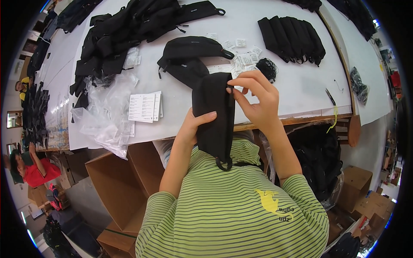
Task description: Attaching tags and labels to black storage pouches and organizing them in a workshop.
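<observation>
Over the table's near edge I hold a long black fabric pouch (213, 116) upright, a small loop at its lower end. My left hand (192, 124) is closed round its left side, thumb lying across the front. With thumb and fingertips, my right hand (258, 96) pinches a small dark part at the pouch's upper right edge; its exact kind is too small to tell. Just beyond lie another black pouch (193, 47) and one partly beneath it (185, 71). White paper tags (245, 60) and a bundle of black cords (267, 69) are near my right hand.
A heap of black pouches (116, 38) covers the far left of the white table (172, 103); a row of pouches (292, 39) lies far right. Clear plastic bags (103, 112) and printed cards (145, 107) are at left. Scissors (330, 96) lie at right. An open carton (116, 180) stands below.
</observation>
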The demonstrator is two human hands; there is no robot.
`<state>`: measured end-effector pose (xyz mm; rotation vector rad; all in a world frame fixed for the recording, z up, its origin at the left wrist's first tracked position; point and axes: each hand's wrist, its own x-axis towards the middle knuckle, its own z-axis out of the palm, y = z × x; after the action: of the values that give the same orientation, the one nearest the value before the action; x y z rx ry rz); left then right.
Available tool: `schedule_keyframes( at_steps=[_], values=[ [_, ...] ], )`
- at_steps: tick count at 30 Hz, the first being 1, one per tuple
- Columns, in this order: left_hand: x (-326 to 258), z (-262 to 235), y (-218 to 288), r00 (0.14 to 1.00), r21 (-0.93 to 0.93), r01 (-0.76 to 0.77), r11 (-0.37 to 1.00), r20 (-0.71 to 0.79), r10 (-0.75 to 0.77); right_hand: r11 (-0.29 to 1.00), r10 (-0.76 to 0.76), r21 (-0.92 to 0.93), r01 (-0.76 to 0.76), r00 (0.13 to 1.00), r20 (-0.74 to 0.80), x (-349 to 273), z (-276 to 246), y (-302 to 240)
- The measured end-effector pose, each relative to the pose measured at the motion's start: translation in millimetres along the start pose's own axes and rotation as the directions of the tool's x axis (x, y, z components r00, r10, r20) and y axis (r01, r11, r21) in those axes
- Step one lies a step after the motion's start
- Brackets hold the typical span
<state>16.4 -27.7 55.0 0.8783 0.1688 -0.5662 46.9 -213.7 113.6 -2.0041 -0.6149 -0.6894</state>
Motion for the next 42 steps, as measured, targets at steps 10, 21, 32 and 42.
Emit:
schedule_keyframes(
  at_steps=[10, 21, 32, 42],
  values=[
    [-7, 11, 5, 0.991, -0.33, 0.055, 0.942, -0.099, -0.092, 0.877, 0.397, 0.286, -0.386, 0.918, 0.022, -21, 13, -25],
    [-8, 9, 9, 0.989, -0.398, 0.051, 0.916, -0.105, -0.101, 0.809, 0.436, 0.329, -0.488, 0.872, 0.221, -30, 7, -43],
    [9, 0, 8, 0.986, -0.462, 0.119, 0.879, -0.05, -0.16, 0.767, 0.414, 0.343, -0.543, 0.826, 0.383, -39, 6, -43],
    [11, -23, 12, 0.979, -0.503, 0.047, 0.863, -0.146, -0.139, 0.725, 0.448, 0.335, -0.601, 0.782, 0.434, -50, 11, -51]
  ],
)
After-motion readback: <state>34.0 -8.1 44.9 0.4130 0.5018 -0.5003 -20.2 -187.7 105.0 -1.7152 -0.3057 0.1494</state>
